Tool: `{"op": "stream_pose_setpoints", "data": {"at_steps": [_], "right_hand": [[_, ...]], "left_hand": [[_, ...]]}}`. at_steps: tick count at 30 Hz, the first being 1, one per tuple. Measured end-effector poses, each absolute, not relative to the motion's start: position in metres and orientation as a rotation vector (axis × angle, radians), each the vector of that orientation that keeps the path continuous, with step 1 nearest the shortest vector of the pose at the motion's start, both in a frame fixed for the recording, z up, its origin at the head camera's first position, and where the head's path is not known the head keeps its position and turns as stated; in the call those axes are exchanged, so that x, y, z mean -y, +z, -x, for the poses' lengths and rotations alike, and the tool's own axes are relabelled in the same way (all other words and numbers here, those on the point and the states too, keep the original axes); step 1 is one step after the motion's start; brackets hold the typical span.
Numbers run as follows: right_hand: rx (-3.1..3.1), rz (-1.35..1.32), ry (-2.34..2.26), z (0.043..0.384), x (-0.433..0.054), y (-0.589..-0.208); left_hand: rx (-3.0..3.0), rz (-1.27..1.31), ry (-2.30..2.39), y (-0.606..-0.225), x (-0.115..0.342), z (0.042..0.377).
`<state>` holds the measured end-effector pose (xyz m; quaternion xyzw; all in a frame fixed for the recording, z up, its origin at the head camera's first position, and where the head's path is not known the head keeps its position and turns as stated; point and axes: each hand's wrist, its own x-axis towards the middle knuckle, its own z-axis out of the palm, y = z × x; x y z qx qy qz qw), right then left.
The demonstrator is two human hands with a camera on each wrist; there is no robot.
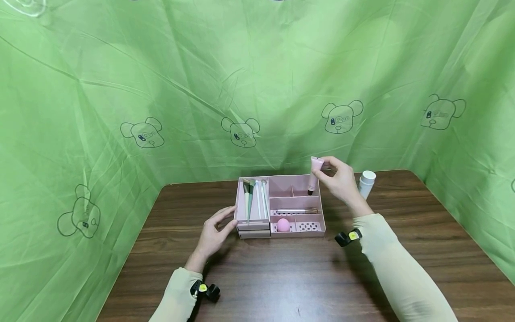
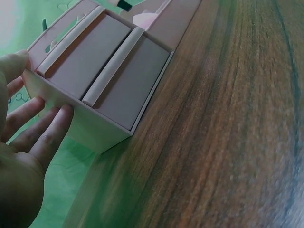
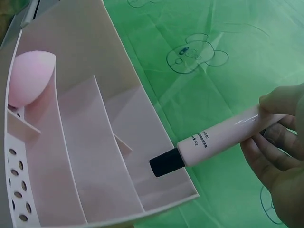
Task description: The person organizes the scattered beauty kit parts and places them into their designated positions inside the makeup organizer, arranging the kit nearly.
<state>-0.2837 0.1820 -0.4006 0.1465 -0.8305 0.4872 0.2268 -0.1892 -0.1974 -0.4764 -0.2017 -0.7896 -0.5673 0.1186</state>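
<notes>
A pink makeup organizer (image 1: 295,233) stands on the table, with two drawers at its left front. My right hand (image 1: 339,179) pinches a pale pink squeeze tube (image 3: 223,135) near its flat end. The tube's black cap (image 3: 167,163) points down over the back right compartment. My left hand (image 1: 215,230) touches the organizer's left side wall (image 2: 80,118) with its fingertips, the fingers fairly straight. Several makeup brushes (image 1: 257,201) lie in the left top tray. One more brush (image 1: 295,211) lies in the middle right compartment. A pink makeup sponge (image 1: 283,225) sits in a front compartment.
A white bottle (image 1: 367,183) with a white lid stands behind my right wrist, to the right of the organizer. The brown wooden table (image 1: 281,281) extends in front and to both sides. Green curtain (image 1: 281,89) with bear drawings hangs around its back and sides.
</notes>
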Motion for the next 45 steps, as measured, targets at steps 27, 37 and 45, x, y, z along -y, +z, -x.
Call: {"op": "stream_pose_setpoints", "data": {"at_steps": [27,37,45], "right_hand": [[2.331,-0.519,1.431,0.294,-0.128,-0.412],[2.326,-0.53,1.489,0.297,-0.115,-0.418],[2.323,-0.54,1.483,0.3,-0.109,-0.42]], "left_hand": [[2.285,0.604,-1.712,-0.477,0.198,0.19],[2.287,0.601,-1.696,-0.481,0.198,0.193],[2.289,0.609,-1.71,-0.477,0.198,0.19]]}}
